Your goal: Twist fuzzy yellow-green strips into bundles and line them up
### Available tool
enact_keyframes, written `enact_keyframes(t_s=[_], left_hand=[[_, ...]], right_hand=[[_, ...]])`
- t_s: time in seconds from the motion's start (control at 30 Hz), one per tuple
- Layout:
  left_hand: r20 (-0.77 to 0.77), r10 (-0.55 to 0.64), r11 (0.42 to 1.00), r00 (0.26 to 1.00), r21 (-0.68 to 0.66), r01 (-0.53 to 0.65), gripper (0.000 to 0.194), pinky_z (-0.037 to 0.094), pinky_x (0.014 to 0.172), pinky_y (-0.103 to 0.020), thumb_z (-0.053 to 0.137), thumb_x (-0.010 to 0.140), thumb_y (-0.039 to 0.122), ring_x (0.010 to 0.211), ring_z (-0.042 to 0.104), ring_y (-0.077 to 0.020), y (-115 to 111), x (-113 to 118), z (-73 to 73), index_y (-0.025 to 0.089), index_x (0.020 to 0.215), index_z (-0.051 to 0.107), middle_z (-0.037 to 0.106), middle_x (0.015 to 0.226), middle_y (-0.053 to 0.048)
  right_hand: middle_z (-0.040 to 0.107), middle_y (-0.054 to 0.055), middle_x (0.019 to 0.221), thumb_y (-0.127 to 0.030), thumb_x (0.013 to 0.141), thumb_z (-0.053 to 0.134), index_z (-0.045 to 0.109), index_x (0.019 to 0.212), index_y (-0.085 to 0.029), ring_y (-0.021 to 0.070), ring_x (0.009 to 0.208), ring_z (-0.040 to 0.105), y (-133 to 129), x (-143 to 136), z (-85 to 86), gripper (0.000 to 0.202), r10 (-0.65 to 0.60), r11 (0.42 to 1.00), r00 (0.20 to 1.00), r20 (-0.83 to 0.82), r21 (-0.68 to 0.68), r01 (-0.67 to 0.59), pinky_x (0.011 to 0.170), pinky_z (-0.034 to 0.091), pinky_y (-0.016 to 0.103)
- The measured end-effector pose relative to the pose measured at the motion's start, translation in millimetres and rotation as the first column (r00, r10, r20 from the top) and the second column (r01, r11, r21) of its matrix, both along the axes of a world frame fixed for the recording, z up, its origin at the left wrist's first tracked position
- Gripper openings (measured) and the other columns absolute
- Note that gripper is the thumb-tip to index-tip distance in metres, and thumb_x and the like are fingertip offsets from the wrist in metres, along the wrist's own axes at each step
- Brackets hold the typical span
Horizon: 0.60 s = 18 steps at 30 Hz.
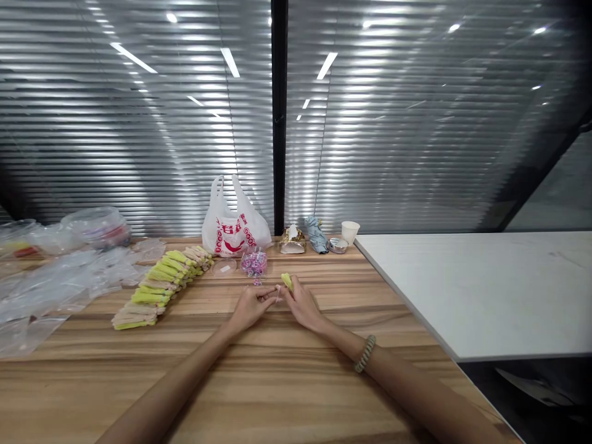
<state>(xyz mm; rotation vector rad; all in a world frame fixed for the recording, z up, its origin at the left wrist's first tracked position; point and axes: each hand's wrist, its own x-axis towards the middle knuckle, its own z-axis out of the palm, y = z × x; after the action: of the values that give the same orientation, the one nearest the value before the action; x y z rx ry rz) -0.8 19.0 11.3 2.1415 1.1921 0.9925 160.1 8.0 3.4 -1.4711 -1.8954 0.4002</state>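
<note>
Both hands meet above the middle of the wooden table. My left hand (250, 307) is closed, its fingertips pinching a thin pale band (278, 295). Closed too is my right hand (303, 303), with a small yellow-green piece (287, 282) sticking out past its fingers; its fingertips touch the band from the other side. Just beyond the hands sits a clear container of small pink and purple items (254, 263), a few of them lying in front of it. To the left runs a long row of yellow-green and beige bundles (160, 283).
Clear plastic bags (65, 287) cover the left side. Along the back stand a white carrier bag (235, 231), a gold packet (293, 240), a folded blue-grey item (316, 235), a round tin (337, 245) and a paper cup (350, 232). A round clear lid (224, 267) lies nearby.
</note>
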Motion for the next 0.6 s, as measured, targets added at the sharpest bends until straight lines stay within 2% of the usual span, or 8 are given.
enact_keyframes(t_s=[0.17, 0.3, 0.43, 0.6], left_hand=[[0.085, 0.102, 0.992, 0.991, -0.080, -0.095, 0.039, 0.039, 0.052, -0.023, 0.062, 0.065, 0.040, 0.054, 0.052, -0.0136, 0.5, -3.0, -1.0, 0.014, 0.094, 0.067, 0.065, 0.061, -0.002], [0.167, 0.139, 0.980, 0.976, -0.168, -0.111, 0.046, 0.039, 0.050, -0.023, 0.063, 0.064, 0.042, 0.052, 0.052, -0.0133, -0.3, -3.1, 5.1, 0.012, 0.098, 0.065, 0.064, 0.059, -0.002], [0.193, 0.188, 0.970, 0.963, -0.192, -0.151, 0.047, 0.040, 0.051, -0.023, 0.064, 0.062, 0.042, 0.053, 0.053, -0.0137, -0.6, -2.6, 10.3, 0.011, 0.097, 0.066, 0.065, 0.060, -0.003], [0.208, 0.205, 0.963, 0.956, -0.218, -0.159, 0.048, 0.044, 0.055, -0.025, 0.065, 0.061, 0.042, 0.057, 0.057, -0.0153, 1.7, -3.3, 8.8, 0.010, 0.096, 0.066, 0.067, 0.064, -0.004]], right_hand=[[0.062, 0.005, 0.079, -0.043, 0.084, 0.041, 0.042, 0.100, -0.018, 0.0196, 0.070, 0.058, 3.3, -0.2, -2.9, 0.029, -0.006, 1.000, 1.000, 0.018, 0.016, 0.006, 0.054, 0.031, 0.023], [0.063, 0.006, 0.083, -0.041, 0.089, 0.030, 0.042, 0.102, -0.019, 0.0196, 0.070, 0.059, 0.3, -0.6, -0.1, 0.029, 0.042, 0.999, 0.995, 0.089, 0.018, -0.044, 0.055, 0.032, 0.023], [0.062, 0.006, 0.089, -0.033, 0.093, 0.019, 0.042, 0.106, -0.020, 0.0182, 0.076, 0.059, -2.5, 0.0, 1.0, 0.030, 0.129, 0.989, 0.980, 0.154, 0.048, -0.138, 0.060, 0.034, 0.024], [0.061, 0.007, 0.092, -0.020, 0.090, 0.026, 0.047, 0.097, -0.018, 0.0178, 0.081, 0.056, -1.6, 0.3, -2.1, 0.023, 0.156, 0.984, 0.949, 0.275, 0.044, -0.174, 0.068, 0.036, 0.025]])
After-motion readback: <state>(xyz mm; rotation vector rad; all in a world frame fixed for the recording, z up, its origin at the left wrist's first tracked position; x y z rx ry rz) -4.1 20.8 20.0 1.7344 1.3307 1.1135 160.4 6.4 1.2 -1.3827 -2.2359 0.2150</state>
